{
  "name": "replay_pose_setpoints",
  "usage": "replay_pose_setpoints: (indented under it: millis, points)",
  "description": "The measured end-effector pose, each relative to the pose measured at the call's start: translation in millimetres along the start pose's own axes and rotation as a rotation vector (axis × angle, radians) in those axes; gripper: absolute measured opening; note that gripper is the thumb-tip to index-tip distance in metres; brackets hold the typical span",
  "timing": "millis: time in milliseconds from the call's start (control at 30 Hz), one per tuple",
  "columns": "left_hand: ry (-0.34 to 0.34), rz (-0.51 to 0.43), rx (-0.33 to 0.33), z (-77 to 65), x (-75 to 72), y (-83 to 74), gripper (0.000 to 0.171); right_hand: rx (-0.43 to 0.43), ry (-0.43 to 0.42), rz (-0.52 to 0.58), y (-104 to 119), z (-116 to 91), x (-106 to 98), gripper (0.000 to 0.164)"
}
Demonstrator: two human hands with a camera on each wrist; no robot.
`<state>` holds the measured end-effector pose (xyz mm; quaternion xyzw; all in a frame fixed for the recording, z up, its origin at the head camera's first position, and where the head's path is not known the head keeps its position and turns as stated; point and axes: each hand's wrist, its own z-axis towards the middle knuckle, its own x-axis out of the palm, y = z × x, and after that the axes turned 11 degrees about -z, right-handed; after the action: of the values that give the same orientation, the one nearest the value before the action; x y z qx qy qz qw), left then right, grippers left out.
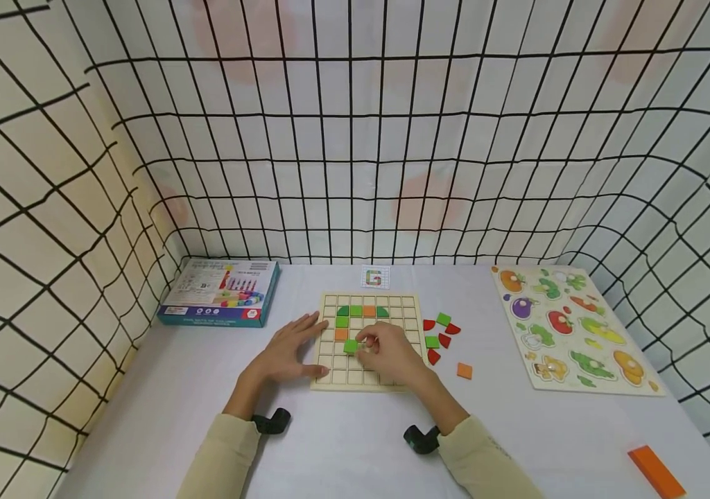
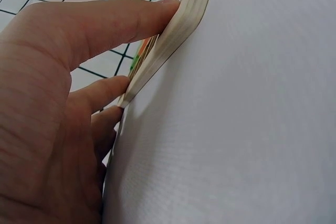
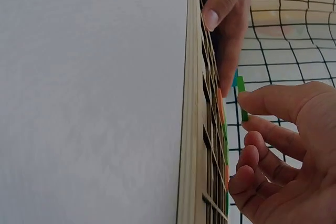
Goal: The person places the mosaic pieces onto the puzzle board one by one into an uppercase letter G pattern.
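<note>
My right hand (image 1: 389,353) pinches a green square tile (image 1: 351,346) between thumb and forefinger over the middle-left of a wooden grid board (image 1: 355,378). In the right wrist view the held tile (image 3: 242,98) stands out above the board's surface, with the other fingers loosely bent. My left hand (image 1: 286,352) is spread at the board's left side, thumb and fingertips touching the wooden edge (image 2: 184,19). On the board's upper part lie an orange square (image 1: 369,311), another orange square (image 1: 341,334), two green squares and two dark green rounded pieces.
Right of the board lie several red quarter-round pieces (image 1: 434,357), two green squares and an orange square (image 1: 464,371). Behind it is a small pattern card (image 1: 376,277). A box (image 1: 218,291), a vegetable puzzle (image 1: 573,384) and an orange block (image 1: 656,471) lie farther out; black netting surrounds the table.
</note>
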<state>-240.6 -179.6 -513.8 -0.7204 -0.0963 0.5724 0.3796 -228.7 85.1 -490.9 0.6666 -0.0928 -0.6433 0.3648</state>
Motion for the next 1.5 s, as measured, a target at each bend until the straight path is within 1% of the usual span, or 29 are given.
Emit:
replay_pose_setpoints:
  millis: [167, 367, 533, 667, 833, 1133, 1367, 1500]
  points:
    - [-0.007, -0.010, -0.003, -1.5, 0.4, 1.3, 0.095, -0.026, 0.009, -0.022, 3.8, 6.7, 9.6, 0.017]
    - [0.000, -0.003, 0.002, -0.4, 0.3, 2.1, 0.095, -0.007, 0.008, -0.054, 5.9, 11.0, 15.7, 0.017]
    - [0.008, 0.004, -0.006, 0.8, -0.6, 2.9, 0.096, -0.005, 0.009, -0.074, 8.1, 12.3, 18.0, 0.017]
    - [0.010, 0.002, 0.002, 1.5, -0.7, 2.9, 0.096, 0.006, 0.007, -0.080, 8.9, 13.0, 19.3, 0.018]
    - [0.012, 0.000, 0.000, 1.9, 0.6, 2.7, 0.096, 0.030, -0.002, -0.070, 6.6, 13.1, 21.0, 0.018]
    - [0.006, 0.003, 0.002, 2.4, -0.1, 2.5, 0.095, 0.015, 0.002, -0.059, 9.0, 12.7, 19.4, 0.019]
    - [0.003, 0.010, 0.005, 2.2, -0.7, 2.4, 0.095, 0.013, 0.005, -0.044, 10.7, 11.2, 18.7, 0.013]
    - [0.005, 0.009, 0.005, 1.4, -0.6, 2.3, 0.095, 0.007, 0.013, -0.034, 8.7, 9.8, 18.4, 0.015]
